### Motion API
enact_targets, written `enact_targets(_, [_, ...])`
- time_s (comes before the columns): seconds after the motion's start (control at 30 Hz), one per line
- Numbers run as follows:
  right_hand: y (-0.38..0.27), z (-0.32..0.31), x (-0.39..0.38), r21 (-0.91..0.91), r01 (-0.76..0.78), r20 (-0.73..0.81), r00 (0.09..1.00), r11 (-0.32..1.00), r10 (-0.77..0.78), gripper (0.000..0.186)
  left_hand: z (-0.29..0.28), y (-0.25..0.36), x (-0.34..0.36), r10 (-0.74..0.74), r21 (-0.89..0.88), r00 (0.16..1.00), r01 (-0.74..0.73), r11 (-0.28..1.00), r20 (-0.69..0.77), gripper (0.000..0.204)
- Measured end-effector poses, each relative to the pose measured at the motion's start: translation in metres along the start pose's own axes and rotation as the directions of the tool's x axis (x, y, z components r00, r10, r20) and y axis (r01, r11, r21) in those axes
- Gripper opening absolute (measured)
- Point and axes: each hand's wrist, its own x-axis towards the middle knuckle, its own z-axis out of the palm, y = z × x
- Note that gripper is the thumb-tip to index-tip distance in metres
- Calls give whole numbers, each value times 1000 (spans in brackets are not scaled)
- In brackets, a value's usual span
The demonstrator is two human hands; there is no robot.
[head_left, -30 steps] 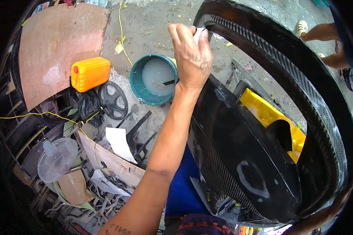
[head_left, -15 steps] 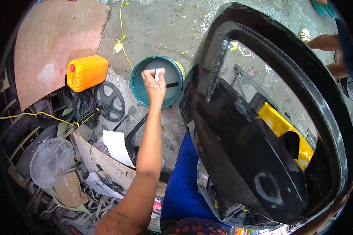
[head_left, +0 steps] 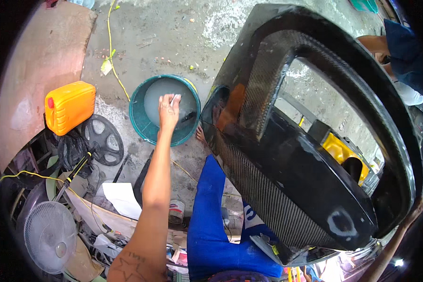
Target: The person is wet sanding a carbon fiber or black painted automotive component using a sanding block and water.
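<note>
The black panel (head_left: 286, 155), with a woven pattern showing on parts of it and a large opening, stands to the right of the left hand (head_left: 168, 112) and well apart from it. The right hand (head_left: 417, 207) is at the panel's far edge, across the panel from the left one; how firmly its fingers close there I cannot tell. The left hand pinches a small white piece (head_left: 176, 99) between thumb and fingers.

A second ago that left hand was up at the panel's rim with the white piece; since then it has come away to the bucket (head_left: 135, 127), where it was half a second ago too. So the white piece is now off the panel, and only the right hand remains at it. Whether the piece is wet cannot be told.

The green bucket lies around and under the left hand, which is over or just inside its mouth. It holds cloudy greyish liquid (head_left: 156, 96), and a dark stick-like thing (head_left: 189, 115) shows just to the right of the hand. Farther left of the hand is an orange jug (head_left: 73, 107) with a red cap (head_left: 50, 102) on; its contents are hidden. Below the jug, a black plastic bag (head_left: 70, 157) lies beside a black wheel (head_left: 98, 141); what the bag holds does not show. Below the hand, beside the forearm, is a tin (head_left: 176, 211), its inside not visible. Lower left of the hand are a white sheet (head_left: 122, 199) and a fan (head_left: 50, 235).
</note>
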Motion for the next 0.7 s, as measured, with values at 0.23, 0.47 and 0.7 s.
enact_targets(0.23, [-249,39,43,195,394,-252,905,898,-342,50,-143,286,-48,447,-115,739,-571,813,-505,35])
enact_targets(0.47, [-211,31,52,95,123,197,970,988,-140,56,-97,333,-31,340,-143,751,-496,856,-567,30])
enact_targets(0.7, [-241,33,36,141,266,-3,963,954,-268,59,-94,341,-26,373,-37,683,-505,862,-628,26])
